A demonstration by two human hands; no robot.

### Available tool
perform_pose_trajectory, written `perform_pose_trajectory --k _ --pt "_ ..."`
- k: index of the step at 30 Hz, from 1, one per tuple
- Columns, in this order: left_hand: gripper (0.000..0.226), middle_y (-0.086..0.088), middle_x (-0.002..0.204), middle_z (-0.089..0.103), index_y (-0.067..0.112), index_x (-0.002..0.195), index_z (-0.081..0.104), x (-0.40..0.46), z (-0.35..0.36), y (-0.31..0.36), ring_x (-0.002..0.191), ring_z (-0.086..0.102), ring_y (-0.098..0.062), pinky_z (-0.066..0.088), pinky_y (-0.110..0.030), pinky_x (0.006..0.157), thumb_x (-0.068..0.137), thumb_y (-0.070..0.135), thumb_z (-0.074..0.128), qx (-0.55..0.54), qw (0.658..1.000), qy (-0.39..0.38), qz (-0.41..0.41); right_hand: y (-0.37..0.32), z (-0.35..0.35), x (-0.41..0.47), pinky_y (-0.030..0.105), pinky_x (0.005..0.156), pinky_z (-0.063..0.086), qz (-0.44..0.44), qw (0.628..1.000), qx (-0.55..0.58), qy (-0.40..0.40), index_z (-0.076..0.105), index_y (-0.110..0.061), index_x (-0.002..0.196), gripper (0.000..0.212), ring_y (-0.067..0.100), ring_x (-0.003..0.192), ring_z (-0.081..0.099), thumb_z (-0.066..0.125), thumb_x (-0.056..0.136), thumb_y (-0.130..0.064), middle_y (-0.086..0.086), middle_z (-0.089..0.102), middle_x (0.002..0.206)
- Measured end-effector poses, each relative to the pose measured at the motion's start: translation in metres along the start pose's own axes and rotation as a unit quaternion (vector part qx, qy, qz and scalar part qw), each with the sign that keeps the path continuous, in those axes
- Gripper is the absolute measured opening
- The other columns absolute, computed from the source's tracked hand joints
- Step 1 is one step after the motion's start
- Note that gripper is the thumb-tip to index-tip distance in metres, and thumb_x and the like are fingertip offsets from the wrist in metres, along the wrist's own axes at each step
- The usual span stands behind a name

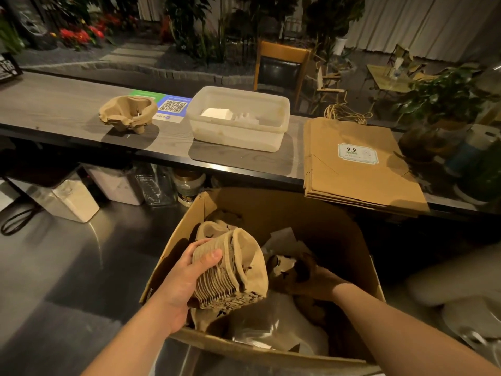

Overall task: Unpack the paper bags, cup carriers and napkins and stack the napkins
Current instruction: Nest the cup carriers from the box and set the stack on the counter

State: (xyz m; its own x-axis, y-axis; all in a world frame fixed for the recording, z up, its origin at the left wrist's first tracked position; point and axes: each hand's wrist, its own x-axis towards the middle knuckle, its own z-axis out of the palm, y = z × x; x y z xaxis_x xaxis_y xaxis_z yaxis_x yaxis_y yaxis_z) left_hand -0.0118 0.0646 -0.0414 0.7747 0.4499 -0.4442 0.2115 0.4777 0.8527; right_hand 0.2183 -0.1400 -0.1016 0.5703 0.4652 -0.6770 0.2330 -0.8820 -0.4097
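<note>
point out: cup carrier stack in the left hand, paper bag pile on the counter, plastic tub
cup carrier stack (230, 270): head view, ribbed side of the nested stack.
paper bag pile (352, 180): head view, plain face of the top bag below its label.
plastic tub (235, 137): head view, front wall.

Left hand (184, 278) grips a nested stack of cup carriers (230, 270) over an open cardboard box (360, 256); right hand (320, 283) reaches inside it. On the counter (54, 104): another carrier stack (127, 111), plastic tub (238, 118), flat paper bags (355, 164)
</note>
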Motion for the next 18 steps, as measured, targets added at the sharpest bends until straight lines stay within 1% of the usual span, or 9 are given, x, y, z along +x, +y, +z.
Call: perform_pose_trajectory --k 3,5,7,9,11,12,14,16,18 --pt "0.091 -0.001 0.116 0.075 0.041 0.124 0.063 0.0 0.0 0.0 0.118 0.065 -0.033 0.049 -0.06 0.106 0.042 0.07 0.091 0.005 1.0 -0.001 0.001 0.013 0.007 0.009 0.042 0.109 0.047 -0.008 1.0 -0.01 -0.02 -0.005 -0.032 0.161 0.114 0.027 0.131 0.052 0.078 0.083 -0.045 0.001 0.05 0.146" --pt "0.097 -0.001 0.116 0.075 0.042 0.123 0.063 0.0 0.001 0.001 0.118 0.065 -0.033 0.048 -0.06 0.107 0.036 0.073 0.092 0.006 1.0 0.0 0.002 0.039 0.018 0.037 0.048 0.106 0.05 -0.001 1.0 0.016 -0.011 -0.008 -0.047 0.157 0.123 0.029 0.131 0.052 0.079 0.071 -0.062 -0.001 0.048 0.147" --pt "0.099 -0.001 0.116 0.075 0.042 0.124 0.063 0.0 0.002 0.0 0.119 0.064 -0.033 0.047 -0.061 0.107 0.035 0.073 0.092 0.006 1.0 -0.001 0.0 0.07 0.033 0.077 0.051 0.107 0.049 -0.004 0.999 0.045 -0.016 -0.009 -0.068 0.144 0.129 0.029 0.136 0.047 0.074 0.049 -0.089 -0.003 0.044 0.152" --pt "0.098 0.0 0.116 0.075 0.042 0.124 0.063 0.001 0.002 0.0 0.12 0.064 -0.033 0.046 -0.061 0.108 0.036 0.073 0.092 0.005 1.0 -0.004 0.001 0.07 0.036 0.079 0.052 0.106 0.05 -0.012 0.999 0.043 -0.002 -0.015 -0.081 0.13 0.127 0.031 0.138 0.045 0.07 0.036 -0.096 -0.003 0.043 0.154" --pt "0.097 0.0 0.117 0.075 0.044 0.123 0.063 0.001 0.002 0.0 0.12 0.064 -0.033 0.046 -0.062 0.108 0.036 0.074 0.092 0.005 1.0 -0.005 0.001 0.05 0.028 0.056 0.05 0.108 0.049 -0.033 0.999 0.033 -0.007 -0.02 -0.07 0.141 0.138 0.033 0.139 0.045 0.085 0.051 -0.073 0.001 0.04 0.157" --pt "0.097 -0.001 0.118 0.075 0.044 0.122 0.063 0.0 0.003 0.001 0.12 0.064 -0.032 0.046 -0.061 0.108 0.035 0.074 0.092 0.005 1.0 -0.005 0.002 0.034 0.022 0.038 0.049 0.108 0.048 -0.038 0.999 0.021 -0.014 -0.022 -0.061 0.147 0.139 0.033 0.139 0.046 0.088 0.062 -0.058 0.002 0.039 0.158" --pt "0.099 0.0 0.117 0.075 0.044 0.123 0.063 0.0 0.003 0.001 0.119 0.064 -0.032 0.047 -0.06 0.108 0.034 0.074 0.092 0.003 1.0 -0.006 0.001 0.015 0.016 0.019 0.049 0.111 0.046 -0.043 0.999 0.005 -0.023 -0.023 -0.052 0.152 0.138 0.033 0.142 0.044 0.088 0.072 -0.038 0.003 0.035 0.162" --pt "0.096 0.0 0.116 0.075 0.044 0.123 0.063 -0.001 0.003 0.001 0.119 0.065 -0.031 0.048 -0.059 0.107 0.036 0.074 0.092 0.002 1.0 -0.007 0.002 0.011 0.015 0.018 0.048 0.113 0.044 -0.051 0.998 -0.007 -0.019 -0.019 -0.048 0.155 0.136 0.034 0.145 0.039 0.089 0.074 -0.03 0.003 0.03 0.164" --pt "0.09 -0.001 0.117 0.076 0.043 0.122 0.064 -0.001 0.002 0.001 0.119 0.065 -0.032 0.049 -0.059 0.106 0.041 0.071 0.092 -0.002 1.0 -0.005 0.004 0.011 0.017 0.021 0.047 0.114 0.042 -0.057 0.998 -0.029 0.004 -0.01 -0.043 0.158 0.13 0.032 0.147 0.036 0.089 0.074 -0.032 0.002 0.03 0.164"
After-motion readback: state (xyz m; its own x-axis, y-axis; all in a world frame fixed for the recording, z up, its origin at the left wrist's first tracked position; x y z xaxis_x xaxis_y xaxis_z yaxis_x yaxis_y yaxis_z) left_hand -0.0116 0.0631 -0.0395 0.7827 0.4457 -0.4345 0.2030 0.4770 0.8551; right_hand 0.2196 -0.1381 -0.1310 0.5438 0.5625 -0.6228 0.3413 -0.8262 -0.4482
